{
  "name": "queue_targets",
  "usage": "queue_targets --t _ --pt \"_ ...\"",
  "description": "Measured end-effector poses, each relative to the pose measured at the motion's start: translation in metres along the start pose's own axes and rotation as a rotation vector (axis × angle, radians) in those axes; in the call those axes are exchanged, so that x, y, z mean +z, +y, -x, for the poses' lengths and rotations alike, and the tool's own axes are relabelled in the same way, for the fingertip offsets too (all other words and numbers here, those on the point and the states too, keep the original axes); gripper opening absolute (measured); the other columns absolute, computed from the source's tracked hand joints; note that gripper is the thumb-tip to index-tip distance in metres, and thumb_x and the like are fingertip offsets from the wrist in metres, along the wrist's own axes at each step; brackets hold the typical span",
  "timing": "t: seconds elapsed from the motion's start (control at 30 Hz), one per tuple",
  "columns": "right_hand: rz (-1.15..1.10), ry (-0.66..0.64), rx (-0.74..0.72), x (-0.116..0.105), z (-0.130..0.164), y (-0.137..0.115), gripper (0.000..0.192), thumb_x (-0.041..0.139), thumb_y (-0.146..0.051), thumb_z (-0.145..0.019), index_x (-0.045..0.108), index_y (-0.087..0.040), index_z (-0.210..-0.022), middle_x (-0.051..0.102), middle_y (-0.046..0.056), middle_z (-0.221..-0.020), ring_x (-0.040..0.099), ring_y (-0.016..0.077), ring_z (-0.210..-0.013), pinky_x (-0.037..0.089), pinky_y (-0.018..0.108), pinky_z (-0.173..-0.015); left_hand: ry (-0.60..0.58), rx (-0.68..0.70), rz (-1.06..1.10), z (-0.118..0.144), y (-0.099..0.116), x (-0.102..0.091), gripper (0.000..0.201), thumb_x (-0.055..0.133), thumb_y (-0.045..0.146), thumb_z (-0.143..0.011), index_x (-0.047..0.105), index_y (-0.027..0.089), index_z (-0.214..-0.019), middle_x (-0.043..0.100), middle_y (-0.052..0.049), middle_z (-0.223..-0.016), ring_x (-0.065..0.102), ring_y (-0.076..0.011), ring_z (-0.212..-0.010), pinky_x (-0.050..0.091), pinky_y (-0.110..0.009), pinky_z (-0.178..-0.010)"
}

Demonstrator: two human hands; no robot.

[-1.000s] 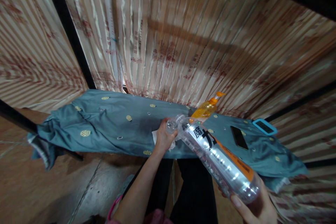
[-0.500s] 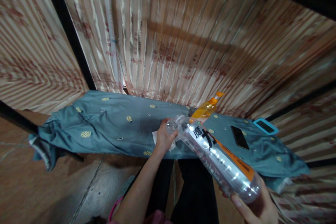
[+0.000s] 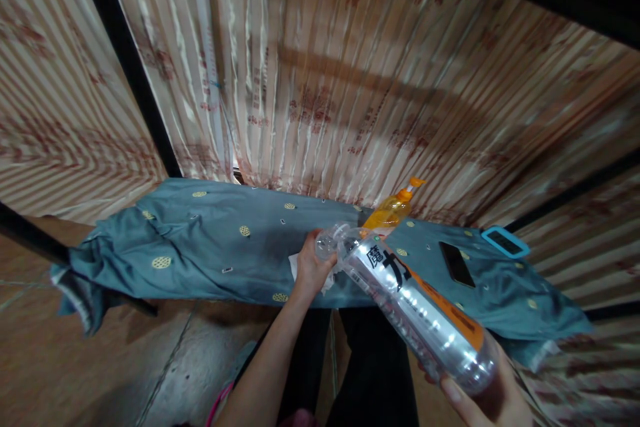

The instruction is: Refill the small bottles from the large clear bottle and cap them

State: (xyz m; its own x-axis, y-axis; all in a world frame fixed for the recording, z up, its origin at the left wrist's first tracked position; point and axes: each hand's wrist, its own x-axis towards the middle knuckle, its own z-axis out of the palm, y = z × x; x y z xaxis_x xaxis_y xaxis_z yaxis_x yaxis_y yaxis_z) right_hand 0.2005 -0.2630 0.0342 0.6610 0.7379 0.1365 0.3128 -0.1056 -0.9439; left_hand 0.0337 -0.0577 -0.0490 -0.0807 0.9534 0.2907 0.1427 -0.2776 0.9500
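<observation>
A large clear plastic bottle (image 3: 420, 300) with a silver and orange label lies slantwise across my view. My right hand (image 3: 473, 393) grips it around its base at the lower right, and its narrower end points up and left. There, my left hand (image 3: 313, 267) is wrapped around a small clear plastic container (image 3: 327, 245), whose exact kind I cannot make out. The container and the large bottle's upper end overlap in view; whether they touch is unclear. Beneath my left hand is a crumpled white tissue (image 3: 294, 265). Behind the large bottle stands an orange pump bottle (image 3: 390, 211), partly hidden.
Blue-green cloth with yellow pineapple prints covers the narrow table (image 3: 200, 240). A dark phone (image 3: 457, 263) and a blue-framed device (image 3: 505, 242) lie to the right. Striped curtains (image 3: 310, 80) and black poles (image 3: 125, 53) surround the table.
Both hands keep their grips with almost no movement. The whole view has shifted very slightly, and the large bottle has turned a touch so its label faces up a little differently.
</observation>
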Motion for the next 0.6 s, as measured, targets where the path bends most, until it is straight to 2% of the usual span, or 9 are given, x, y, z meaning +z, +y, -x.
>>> queue_targets --t 0.13,0.3,0.6 --pt "0.006 -0.035 0.006 -0.004 -0.003 0.004 0.088 0.080 -0.061 -0.057 0.048 -0.019 -0.127 0.067 0.011 -0.118 0.064 0.0312 -0.107 0.052 0.031 -0.088 0.012 0.005 0.008 0.000 -0.003 0.001 0.049 0.076 0.021 -0.068 0.057 0.018 -0.113 0.070 -0.007 -0.110 0.068 -0.0244 -0.104 0.053 -0.040 -0.095" --pt "0.017 -0.003 -0.002 0.000 0.001 -0.002 0.088 0.076 -0.065 -0.060 0.047 -0.020 -0.129 0.064 0.010 -0.122 0.060 0.0298 -0.114 0.046 0.029 -0.094 0.021 0.014 0.006 0.000 -0.004 0.002 0.048 0.076 0.021 -0.067 0.058 0.019 -0.112 0.071 -0.006 -0.107 0.069 -0.0238 -0.101 0.054 -0.039 -0.092" --pt "-0.039 -0.032 0.046 0.000 0.002 -0.004 0.093 0.080 -0.063 -0.057 0.045 -0.020 -0.131 0.066 0.009 -0.114 0.063 0.0250 -0.102 0.048 0.024 -0.087 0.009 -0.004 0.025 -0.001 -0.005 0.002 0.049 0.076 0.018 -0.066 0.058 0.017 -0.112 0.070 -0.007 -0.105 0.068 -0.0245 -0.101 0.053 -0.039 -0.094"
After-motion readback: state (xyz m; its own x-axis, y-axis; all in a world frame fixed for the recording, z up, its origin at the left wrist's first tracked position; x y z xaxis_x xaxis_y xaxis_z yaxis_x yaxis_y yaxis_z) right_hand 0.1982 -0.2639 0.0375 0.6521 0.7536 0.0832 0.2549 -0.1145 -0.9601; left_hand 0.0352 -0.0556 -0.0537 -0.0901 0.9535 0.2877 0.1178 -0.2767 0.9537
